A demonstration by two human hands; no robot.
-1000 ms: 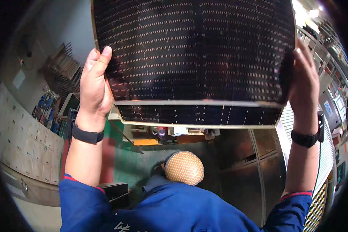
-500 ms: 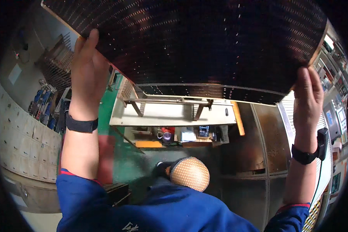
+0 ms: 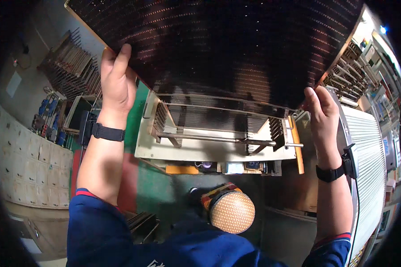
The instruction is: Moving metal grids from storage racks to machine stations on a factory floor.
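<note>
**Dark panel [image 3: 218, 49] up in both hands, its near edge at the slotted rack [image 3: 218, 139]**

The dark panel is the biggest thing before you, filling the upper middle of the view. Half a second ago its right side reached farther out and its near edge covered much of the rack. Now more of the rods and toothed uprights show beneath that edge, and your right hand has come inward. For the work in hand, this means panel and rack look better lined up; whether they touch, you cannot tell from here.

The panel's broad, finely dotted face is turned toward you. Its near edge runs left to right, dipping slightly at the right, while its sides run away from you past the top of the view. With the far end cut off, its long axis cannot be told.

Below it stands the white bench [image 3: 187, 152], carrying the rack, with an orange strip [image 3: 300, 158] at its right end.

Your left hand [image 3: 118, 84] grasps the panel's left edge, thumb on the face. Your right hand [image 3: 323, 109] pinches near the lower right corner; its fingers behind the edge are partly hidden.

Smallest, a black wristband [image 3: 109, 132] circles your left wrist.
</note>
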